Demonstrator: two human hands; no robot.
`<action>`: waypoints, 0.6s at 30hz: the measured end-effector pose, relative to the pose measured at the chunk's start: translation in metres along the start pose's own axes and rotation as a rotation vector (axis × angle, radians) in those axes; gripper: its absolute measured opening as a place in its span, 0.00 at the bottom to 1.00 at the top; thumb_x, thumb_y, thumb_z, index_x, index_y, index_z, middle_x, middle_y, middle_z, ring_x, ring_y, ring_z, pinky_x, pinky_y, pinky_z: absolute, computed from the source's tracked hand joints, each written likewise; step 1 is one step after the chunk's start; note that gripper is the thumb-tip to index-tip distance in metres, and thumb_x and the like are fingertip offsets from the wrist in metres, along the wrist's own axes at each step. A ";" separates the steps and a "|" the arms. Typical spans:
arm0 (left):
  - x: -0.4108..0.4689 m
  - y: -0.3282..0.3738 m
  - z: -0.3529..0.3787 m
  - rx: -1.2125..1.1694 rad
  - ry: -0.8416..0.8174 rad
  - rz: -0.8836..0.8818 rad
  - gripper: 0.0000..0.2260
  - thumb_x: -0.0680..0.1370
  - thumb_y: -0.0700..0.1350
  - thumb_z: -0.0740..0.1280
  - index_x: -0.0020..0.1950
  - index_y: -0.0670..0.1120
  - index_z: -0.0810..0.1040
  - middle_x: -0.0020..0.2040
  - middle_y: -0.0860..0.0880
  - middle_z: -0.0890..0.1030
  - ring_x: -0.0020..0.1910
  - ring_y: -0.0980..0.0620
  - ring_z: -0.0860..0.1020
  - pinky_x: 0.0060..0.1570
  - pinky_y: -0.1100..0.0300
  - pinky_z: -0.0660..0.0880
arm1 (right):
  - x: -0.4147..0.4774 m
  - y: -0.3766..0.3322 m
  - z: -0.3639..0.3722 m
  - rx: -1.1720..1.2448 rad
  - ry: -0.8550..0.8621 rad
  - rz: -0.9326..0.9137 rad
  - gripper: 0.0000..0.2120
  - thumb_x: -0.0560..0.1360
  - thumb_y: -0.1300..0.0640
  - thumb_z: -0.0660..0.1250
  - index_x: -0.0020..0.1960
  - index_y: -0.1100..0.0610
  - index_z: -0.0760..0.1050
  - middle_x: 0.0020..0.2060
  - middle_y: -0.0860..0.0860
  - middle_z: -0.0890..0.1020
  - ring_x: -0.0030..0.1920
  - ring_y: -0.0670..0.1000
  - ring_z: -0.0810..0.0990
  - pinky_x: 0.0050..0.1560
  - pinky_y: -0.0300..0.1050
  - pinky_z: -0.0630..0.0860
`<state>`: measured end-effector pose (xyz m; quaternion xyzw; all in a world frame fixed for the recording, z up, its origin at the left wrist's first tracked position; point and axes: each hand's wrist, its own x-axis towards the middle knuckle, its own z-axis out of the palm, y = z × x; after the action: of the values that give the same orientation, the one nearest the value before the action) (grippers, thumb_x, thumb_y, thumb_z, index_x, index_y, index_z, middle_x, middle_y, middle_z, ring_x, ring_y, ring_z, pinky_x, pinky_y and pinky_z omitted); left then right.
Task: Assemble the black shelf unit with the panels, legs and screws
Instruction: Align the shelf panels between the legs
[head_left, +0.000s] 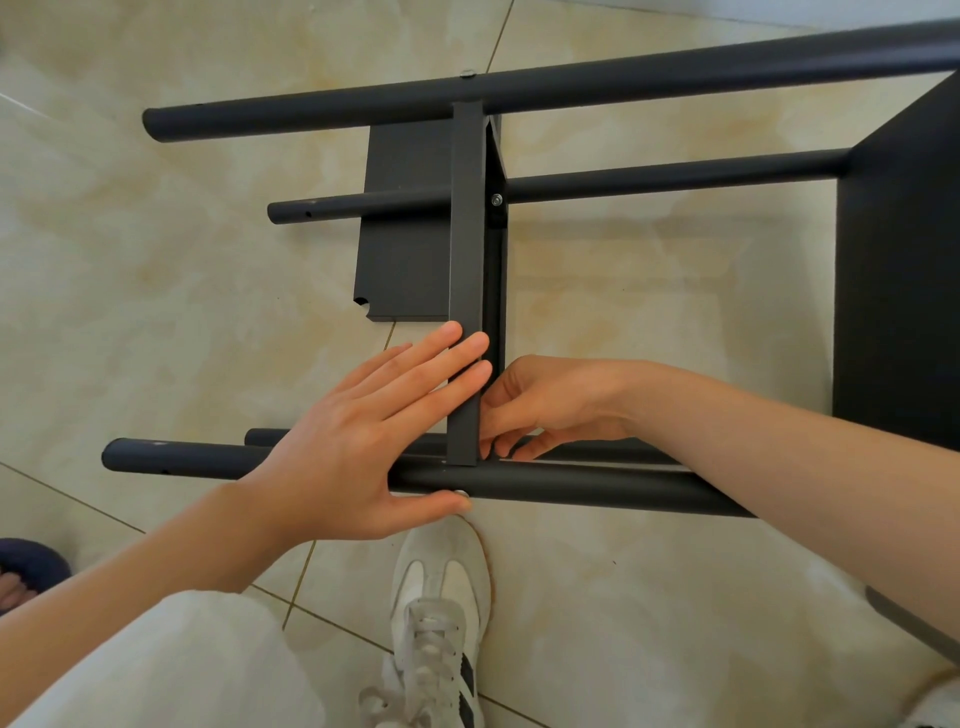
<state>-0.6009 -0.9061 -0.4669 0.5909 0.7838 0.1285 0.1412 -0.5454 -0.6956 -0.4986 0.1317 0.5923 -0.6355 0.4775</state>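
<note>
Unit (675, 174) on its side on floor (182, 260). Stiff metal, likely light, tubes slick; hold by a panel lip.

Flat left hand (353, 452) presses middle panel (467, 234), thumb at screw (460, 493). The right hand (550, 400) is curled inside the corner; grip unclear.

Four legs (623, 83), three panels (893, 260), three screws (497, 199) showing.

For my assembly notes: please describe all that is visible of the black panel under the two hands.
The panel is matte black, seemingly metal, with a folded rim. It stands on edge, spanning from the far leg to the near leg; a screw joins it to a middle leg. The left hand lies flat on its left side; the curled fingers of the right hand touch its near corner.
</note>
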 end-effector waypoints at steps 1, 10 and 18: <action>0.000 0.000 0.000 -0.001 0.001 0.000 0.39 0.75 0.62 0.70 0.79 0.42 0.62 0.81 0.47 0.59 0.81 0.46 0.54 0.77 0.49 0.58 | 0.000 0.000 0.000 -0.005 0.005 0.000 0.08 0.77 0.55 0.69 0.40 0.54 0.83 0.39 0.49 0.84 0.44 0.47 0.79 0.60 0.47 0.77; 0.000 0.000 0.000 0.002 0.004 -0.002 0.39 0.76 0.62 0.69 0.79 0.43 0.61 0.81 0.47 0.59 0.81 0.46 0.55 0.76 0.47 0.60 | 0.000 0.000 0.000 -0.023 -0.006 -0.002 0.08 0.76 0.54 0.70 0.39 0.53 0.82 0.39 0.49 0.83 0.43 0.47 0.78 0.56 0.44 0.77; 0.000 0.000 0.000 0.010 -0.006 -0.005 0.39 0.76 0.63 0.68 0.79 0.43 0.61 0.81 0.47 0.59 0.81 0.47 0.54 0.78 0.50 0.57 | 0.001 0.002 -0.007 0.024 -0.053 0.041 0.05 0.77 0.56 0.70 0.44 0.54 0.84 0.42 0.50 0.84 0.44 0.47 0.78 0.55 0.45 0.76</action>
<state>-0.6012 -0.9058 -0.4675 0.5899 0.7856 0.1225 0.1408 -0.5470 -0.6894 -0.5026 0.1324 0.5688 -0.6361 0.5043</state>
